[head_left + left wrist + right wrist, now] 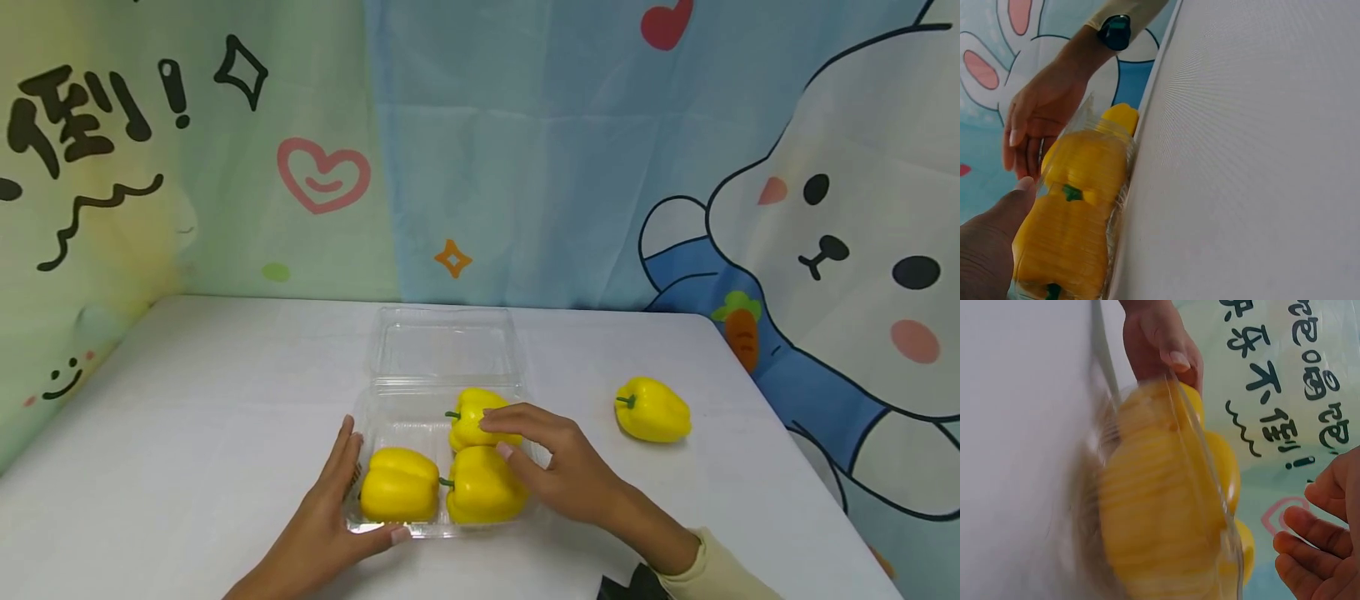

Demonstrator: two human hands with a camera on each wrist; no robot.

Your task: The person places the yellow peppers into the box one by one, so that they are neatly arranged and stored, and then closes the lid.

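Observation:
Three yellow bell peppers sit in a clear plastic clamshell box in the head view: a front left pepper, a front right pepper and a back right pepper. My left hand rests against the box's front left corner, fingers straight along the side and thumb at the front rim. Over the two right-hand peppers, my right hand overlaps them from the right. Its fingers look loosely bent and hold nothing in the right wrist view. The back left part of the box holds no pepper.
Another yellow bell pepper lies on the white table, right of the box. The box's clear lid is folded back toward the rear edge. A printed cloth hangs behind the table. Something black shows at the front edge.

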